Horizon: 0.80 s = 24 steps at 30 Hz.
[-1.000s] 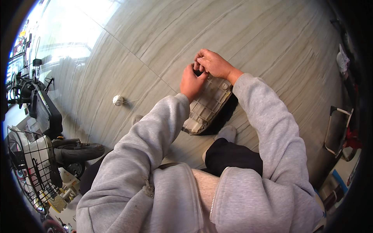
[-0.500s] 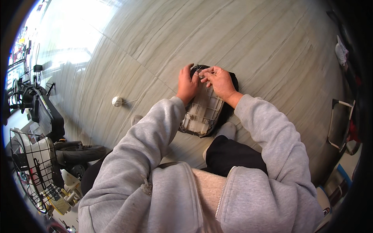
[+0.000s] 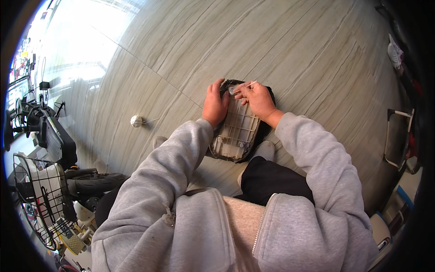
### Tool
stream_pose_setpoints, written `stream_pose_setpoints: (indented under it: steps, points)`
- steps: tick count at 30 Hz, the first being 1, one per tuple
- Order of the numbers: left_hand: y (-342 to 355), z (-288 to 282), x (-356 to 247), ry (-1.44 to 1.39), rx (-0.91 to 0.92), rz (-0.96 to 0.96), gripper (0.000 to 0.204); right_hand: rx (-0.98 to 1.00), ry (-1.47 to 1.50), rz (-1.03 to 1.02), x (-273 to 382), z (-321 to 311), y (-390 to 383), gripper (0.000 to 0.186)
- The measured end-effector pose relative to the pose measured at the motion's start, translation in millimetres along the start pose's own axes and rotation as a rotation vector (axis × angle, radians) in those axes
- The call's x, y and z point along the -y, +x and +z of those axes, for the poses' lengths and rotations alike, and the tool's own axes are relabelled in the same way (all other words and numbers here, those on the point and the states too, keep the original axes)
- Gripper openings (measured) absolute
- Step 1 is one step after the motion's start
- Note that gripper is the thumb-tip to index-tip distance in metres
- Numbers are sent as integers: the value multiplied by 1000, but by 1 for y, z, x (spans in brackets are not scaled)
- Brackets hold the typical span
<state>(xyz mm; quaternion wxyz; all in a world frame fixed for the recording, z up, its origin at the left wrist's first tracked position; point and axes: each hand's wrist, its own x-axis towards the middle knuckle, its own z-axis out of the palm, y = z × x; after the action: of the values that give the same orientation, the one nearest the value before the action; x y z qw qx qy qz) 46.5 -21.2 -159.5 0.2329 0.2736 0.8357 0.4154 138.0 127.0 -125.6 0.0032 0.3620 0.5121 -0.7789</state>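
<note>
- Head view: ribbed panel [image 3: 236, 121], pale, with a black cover [image 3: 271, 95] round its rim; lies underside up, near end by the right shoe [image 3: 266, 150], well in from the floor [image 3: 294, 54]'s left edge. Flat on the floor or propped: can't tell.
- Left hand [image 3: 215, 103] at the panel's far left corner, fingers along the rim, thumb over the underside. Touching; whether its grip clasps the rim, can't tell.
- Right hand [image 3: 256, 97] over the far end; grip pinched on a thin white strand [image 3: 253, 83], tip poking past the fingers.
- White ball of string [image 3: 136, 121] on the floor, between panel and the wire basket [image 3: 43, 195] at the floor's left edge; loose end trails right.
- Handling, my judgement: panel stiff, fairly light, ribs perhaps brittle; cover soft, yielding. Best hold: both long edges. Strand weightless, limp; fingertip pinch near its end.
</note>
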Motion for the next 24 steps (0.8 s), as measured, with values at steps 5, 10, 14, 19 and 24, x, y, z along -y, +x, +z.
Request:
stream_pose_setpoints:
  steps: [5, 10, 14, 19, 24]
  points:
    - [-2, -10, -8, 65, 58, -82, 44, 19, 115, 65, 25, -9, 13, 25]
    - [-6, -17, -9, 91, 95, -93, 49, 90, -287, -42, 31, -27, 21, 26]
    - [-7, -20, -6, 78, 111, -144, 53, 106, -741, -274, 19, -28, 19, 23]
    - [-6, -17, -8, 79, 72, -162, 49, 144, -1062, -370, 14, -26, 13, 19]
    - [2, -10, -15, 114, 31, -117, 39, 88, -1008, -201, 25, -21, 13, 16]
